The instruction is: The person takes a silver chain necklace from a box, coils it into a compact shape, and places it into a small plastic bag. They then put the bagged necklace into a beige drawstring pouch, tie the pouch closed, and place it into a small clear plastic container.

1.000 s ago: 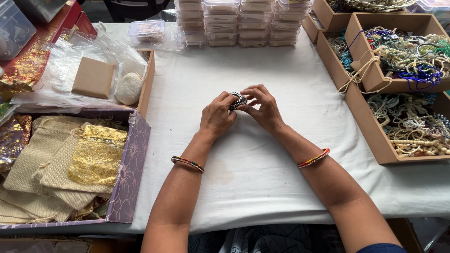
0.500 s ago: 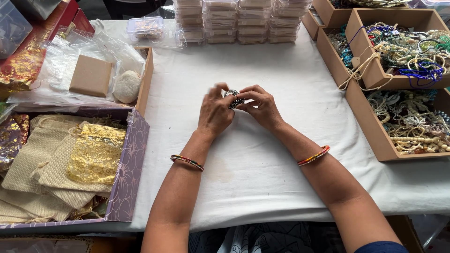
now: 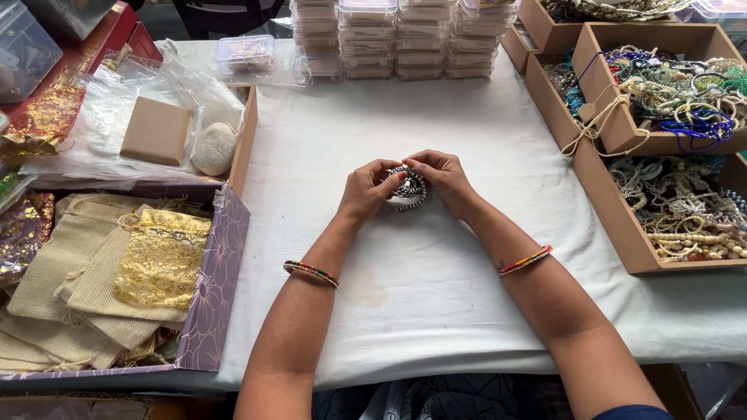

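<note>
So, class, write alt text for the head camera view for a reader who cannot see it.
A left hand and right hand together hold a small beaded bracelet over a white tablecloth. Cloth pouches lie in a box at left; cardboard trays of beaded jewellery sit at right.

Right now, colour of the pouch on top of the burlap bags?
Shiny gold pouch, lying on plain beige bags; head view.

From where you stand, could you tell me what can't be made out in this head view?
- Beaded piece: partly covered by the left hand and right hand; its full shape is unclear.
- Stacked clear boxes: cut off by the top edge; contents too small to tell.
- Cardboard trays of jewellery: cut off by the right edge; single pieces tangled.
</note>
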